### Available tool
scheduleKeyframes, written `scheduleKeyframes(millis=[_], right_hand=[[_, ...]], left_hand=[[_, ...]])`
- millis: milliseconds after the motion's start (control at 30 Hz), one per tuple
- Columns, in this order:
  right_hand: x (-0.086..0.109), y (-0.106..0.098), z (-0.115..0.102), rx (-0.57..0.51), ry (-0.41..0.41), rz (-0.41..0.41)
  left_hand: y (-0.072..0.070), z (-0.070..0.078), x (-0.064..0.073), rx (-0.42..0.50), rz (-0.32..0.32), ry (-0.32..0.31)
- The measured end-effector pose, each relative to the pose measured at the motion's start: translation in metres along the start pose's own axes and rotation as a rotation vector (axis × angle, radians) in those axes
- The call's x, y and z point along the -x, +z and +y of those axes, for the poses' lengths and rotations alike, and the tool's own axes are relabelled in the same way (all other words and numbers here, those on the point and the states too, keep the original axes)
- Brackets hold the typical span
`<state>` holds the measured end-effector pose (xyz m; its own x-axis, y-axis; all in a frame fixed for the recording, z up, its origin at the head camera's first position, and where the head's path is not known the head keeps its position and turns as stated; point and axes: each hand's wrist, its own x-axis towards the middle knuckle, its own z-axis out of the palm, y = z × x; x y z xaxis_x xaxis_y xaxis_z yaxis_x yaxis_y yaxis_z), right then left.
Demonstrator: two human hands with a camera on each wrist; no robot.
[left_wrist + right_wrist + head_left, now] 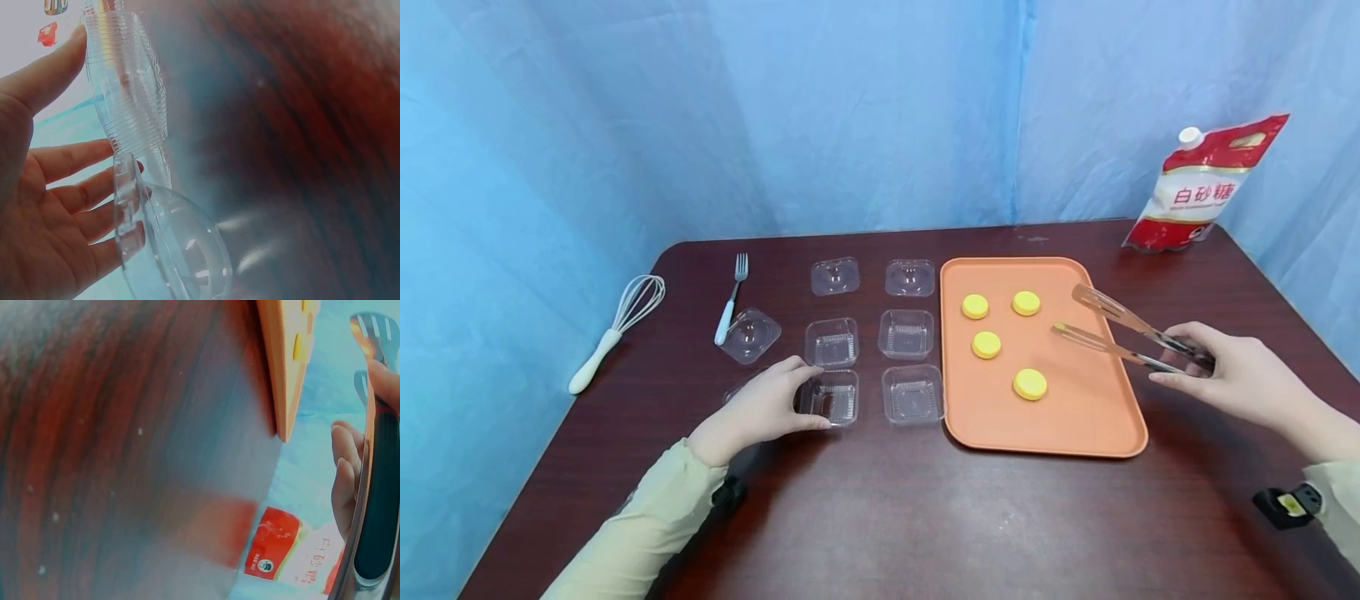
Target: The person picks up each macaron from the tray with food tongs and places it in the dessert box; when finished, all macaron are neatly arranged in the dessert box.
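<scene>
My left hand [763,408] spans a clear square plastic box [838,398] in the near row, thumb at its near edge and fingers at its far edge. The left wrist view shows the thumb and index finger at the ridged box [125,81], with a domed clear lid [194,250] beside it. My right hand [1232,371] grips metal tongs [1112,312] by their dark handles; the tongs' tips are spread apart over the orange tray [1075,429]. Several round yellow cakes [1030,384] lie on that tray, none between the tips.
Other clear boxes [907,333] stand left of the tray, with domed lids [835,276] behind and at left. A fork [727,312] lies partly over one lid. A whisk [617,333] is at the left edge, a red-and-white sugar bag [1198,192] at the back right.
</scene>
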<state>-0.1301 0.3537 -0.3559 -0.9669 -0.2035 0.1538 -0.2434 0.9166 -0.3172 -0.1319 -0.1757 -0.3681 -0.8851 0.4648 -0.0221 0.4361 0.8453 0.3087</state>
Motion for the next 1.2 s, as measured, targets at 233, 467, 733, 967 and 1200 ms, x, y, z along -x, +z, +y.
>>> scheduleKeyframes(millis=[233, 467, 733, 967, 1200], right_hand=[[0.002, -0.001, -0.007, 0.020, -0.141, 0.019], [0.001, -0.003, -0.016, 0.047, -0.281, 0.032], [-0.001, -0.001, -0.025, 0.079, -0.382, -0.004], [-0.003, 0.003, -0.027, 0.102, -0.405, -0.049], [-0.003, 0.008, -0.023, 0.110, -0.408, -0.064]], left_hand=[[-0.003, 0.001, -0.001, 0.016, -0.009, -0.016], [-0.003, 0.003, -0.002, 0.016, -0.014, -0.032], [-0.003, 0.003, -0.001, 0.025, -0.017, -0.041], [-0.002, 0.003, -0.001, 0.026, -0.019, -0.048], [-0.001, 0.000, -0.001, 0.017, -0.002, -0.012]])
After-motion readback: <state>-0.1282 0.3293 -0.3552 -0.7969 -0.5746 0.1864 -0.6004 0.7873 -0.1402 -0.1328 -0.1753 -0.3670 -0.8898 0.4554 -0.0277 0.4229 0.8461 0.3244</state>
